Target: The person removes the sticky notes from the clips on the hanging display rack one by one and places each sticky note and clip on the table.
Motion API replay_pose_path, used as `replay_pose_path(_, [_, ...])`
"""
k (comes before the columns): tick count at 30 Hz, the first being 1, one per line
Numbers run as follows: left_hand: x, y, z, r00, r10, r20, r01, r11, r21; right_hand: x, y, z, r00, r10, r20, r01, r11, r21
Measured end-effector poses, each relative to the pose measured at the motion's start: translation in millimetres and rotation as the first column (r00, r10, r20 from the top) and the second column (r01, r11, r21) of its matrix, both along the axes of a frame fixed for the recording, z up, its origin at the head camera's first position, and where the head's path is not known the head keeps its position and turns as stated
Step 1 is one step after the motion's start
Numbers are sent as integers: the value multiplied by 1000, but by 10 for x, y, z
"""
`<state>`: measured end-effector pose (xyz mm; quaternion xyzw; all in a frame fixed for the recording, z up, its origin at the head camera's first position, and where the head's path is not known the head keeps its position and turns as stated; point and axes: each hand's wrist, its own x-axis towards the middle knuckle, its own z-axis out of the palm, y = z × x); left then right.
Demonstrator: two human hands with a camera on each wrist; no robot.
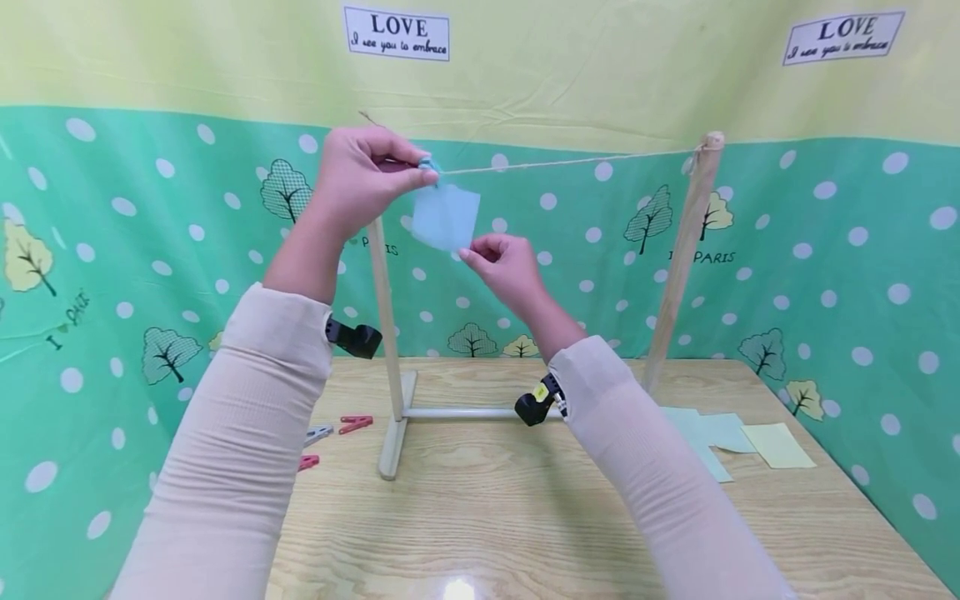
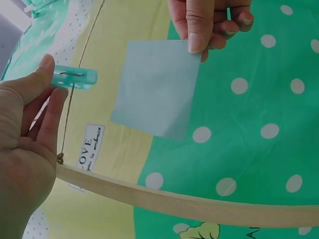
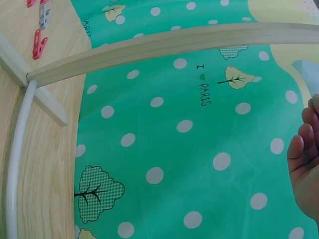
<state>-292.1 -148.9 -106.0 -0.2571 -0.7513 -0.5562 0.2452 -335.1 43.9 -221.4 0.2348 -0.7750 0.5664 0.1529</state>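
My left hand (image 1: 360, 177) is raised at the left part of a thin string (image 1: 555, 163), pinching a teal clothespin (image 2: 75, 77) between thumb and fingers. In the left wrist view the clothespin overlaps the string. Just below and right of it in the head view is a light blue square of paper (image 1: 447, 218). My right hand (image 1: 506, 271) pinches that paper by a lower corner, thumb flat on its face. From the left wrist, a gap shows between the paper (image 2: 157, 89) and the clothespin. Only part of the right hand (image 3: 306, 164) appears at the right wrist view's edge.
Two wooden posts (image 1: 678, 267) hold the string, joined low down by a white bar (image 1: 465, 412). Red clothespins (image 1: 356, 423) and a grey-blue one (image 1: 318, 433) lie at the table's left. Pale green sheets (image 1: 727, 432) and a yellow sheet (image 1: 778, 445) lie at right. A patterned curtain hangs behind.
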Motion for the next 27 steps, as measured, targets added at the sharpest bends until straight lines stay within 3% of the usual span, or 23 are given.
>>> replay_pose_path(12, [-4,-21,-43,984,-39,-172,60,991,117,9,79,-156,1000,-10,12,10,1000,8])
replay_pose_path(22, [-18,-45,-52,969,-108,-224,161,959,235,7,154,-287,1000,-17,19,16,999,39])
replay_pose_path(27, [-7,-74,-106,969,-141,-202,187,955,229,13,209,-345,1000,-15,15,14,1000,27])
